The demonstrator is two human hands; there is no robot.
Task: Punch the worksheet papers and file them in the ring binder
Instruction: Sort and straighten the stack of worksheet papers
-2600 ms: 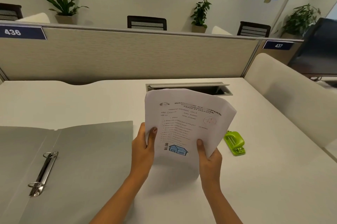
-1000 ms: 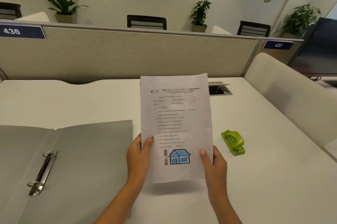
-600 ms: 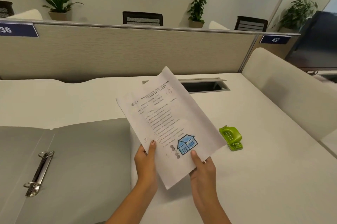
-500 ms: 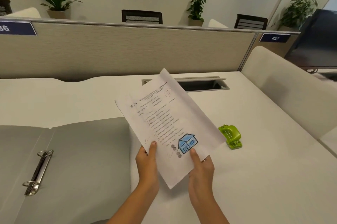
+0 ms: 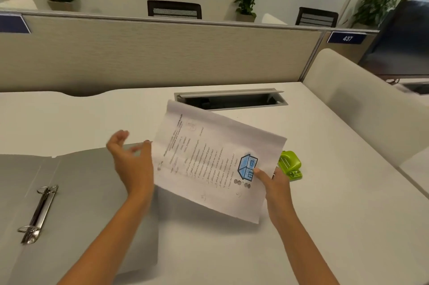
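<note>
The worksheet papers (image 5: pixel 209 159), white with printed lines and a blue house drawing, hang above the desk turned sideways. My right hand (image 5: pixel 275 186) pinches their lower right edge, thumb on the house. My left hand (image 5: pixel 131 160) is off the sheets, fingers spread, just left of their left edge. The grey ring binder (image 5: pixel 88 191) lies open flat at the left, its metal rings (image 5: pixel 38 212) near the spine. A green hole punch (image 5: pixel 290 165) sits on the desk right of the papers, partly hidden by them.
The white desk (image 5: pixel 325 226) has an open cable slot (image 5: pixel 232 99) at the back. A beige partition (image 5: pixel 162 54) closes off the far side. A cream chair back (image 5: pixel 362 108) and a dark monitor (image 5: pixel 401 40) stand at the right.
The papers have rotated from upright to sideways and moved right. My left hand let go and opened; only my right hand holds them. The view tilted down.
</note>
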